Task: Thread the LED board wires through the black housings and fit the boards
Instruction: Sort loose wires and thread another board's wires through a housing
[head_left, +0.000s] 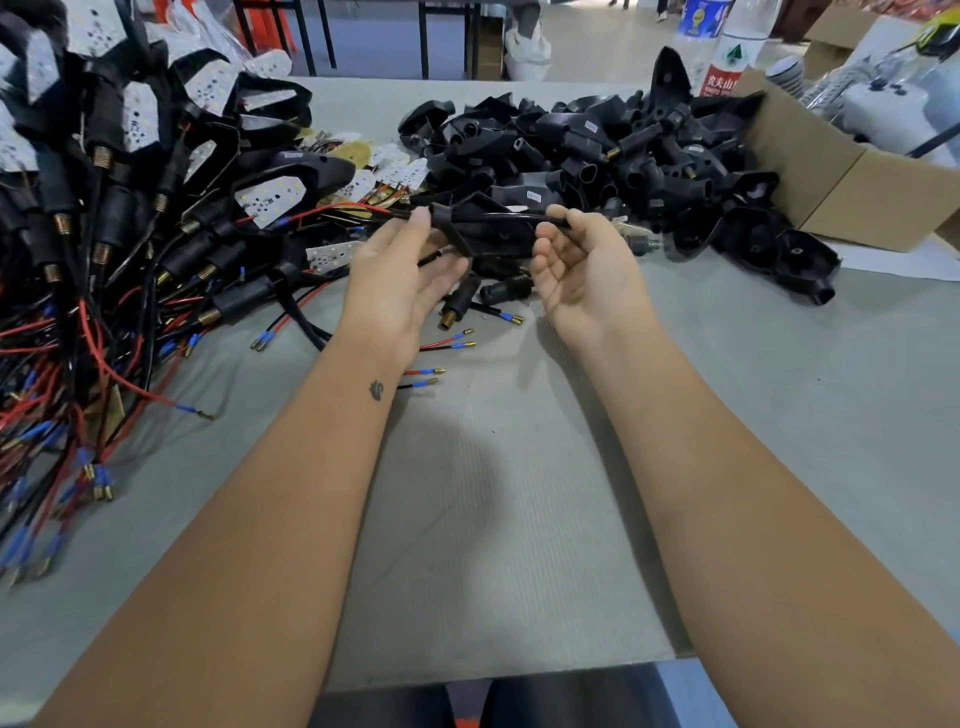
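- Left fingers (421, 218) pinch the left tip of a black housing (485, 234) held above the bench (519, 493) at mid-frame; the rest of the left hand (400, 280) lies open, palm up, beneath it.
- Right fingers (558, 215) curl round a black sleeved wire (514, 217) where it leaves the housing on the right; the right hand (582, 275) is cupped, palm up.
- The housing lies with its long axis left to right between the two hands, and the wire runs along that same line, from red and black leads at its left end (363, 210) to the right fingers.
- Judged from this, threading is under way: the next pull would go rightward along that axis, with the right hand nearer the free end and the left steadying the housing.
- A white LED board (267, 202) lies just left of the left fingers, at the end of those leads; whether it belongs to this wire I cannot tell.
- Below the hands, loose stems with brass threads (457, 306) and blue-tipped leads (436, 371) lie on the bench.
- Upper left of the frame: a heap of finished units (104, 182) with boards fitted and wires trailing.
- Upper right: a pile of empty housings (597, 150), beside a cardboard box (852, 192).
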